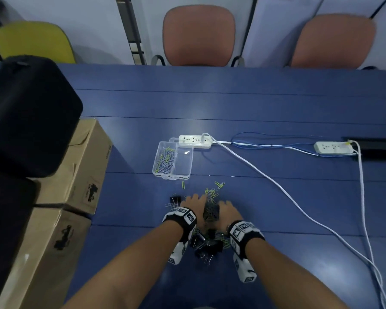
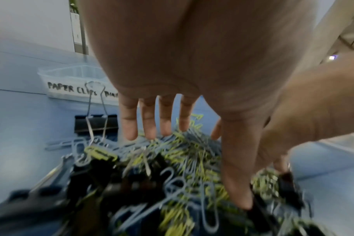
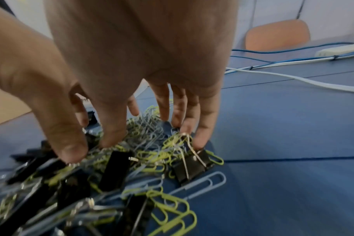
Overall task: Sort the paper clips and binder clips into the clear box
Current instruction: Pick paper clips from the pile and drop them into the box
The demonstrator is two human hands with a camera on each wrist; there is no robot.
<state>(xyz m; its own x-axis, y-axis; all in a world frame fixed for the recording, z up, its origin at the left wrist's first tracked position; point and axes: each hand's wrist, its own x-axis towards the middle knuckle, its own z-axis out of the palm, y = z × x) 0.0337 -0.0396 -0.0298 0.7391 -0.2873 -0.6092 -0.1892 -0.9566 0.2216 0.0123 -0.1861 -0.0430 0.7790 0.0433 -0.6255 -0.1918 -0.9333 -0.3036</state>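
Down at the fingertips, both hands are spread over one mixed heap. The left hand (image 2: 184, 60) has its four fingers (image 2: 129, 121) straight and slightly apart, tips touching the top of the paper clips (image 2: 188, 143), with the thumb stretched down the near side of the pile. The right hand (image 3: 135, 52) is splayed too, fingers (image 3: 202, 124) reaching down so the tips press into the clips; it grips nothing that I can see, though motion blur softens the contact. In the head view the two hands (image 1: 193, 202) (image 1: 228, 210) flank a raised clump of clips between them.

The left wrist view alone shows the handwritten label "PAPER CLIPS" on the near wall of the clear box (image 2: 71, 79), and a black binder clip (image 2: 96, 123) lying just in front of it with its wire handles standing up. The right wrist view alone shows another binder clip (image 3: 192, 164) at the heap's right edge, beside a blue-grey clip lying flat.

From the head camera, the box (image 1: 188, 172) sits on the blue table (image 1: 254, 97), just beyond the heap, its long axis running away from the person. Its left compartment holds green and grey paper clips; the right one looks bare. A white power strip (image 1: 194, 141) touches its far end, cardboard boxes (image 1: 76, 175) stand to the left.
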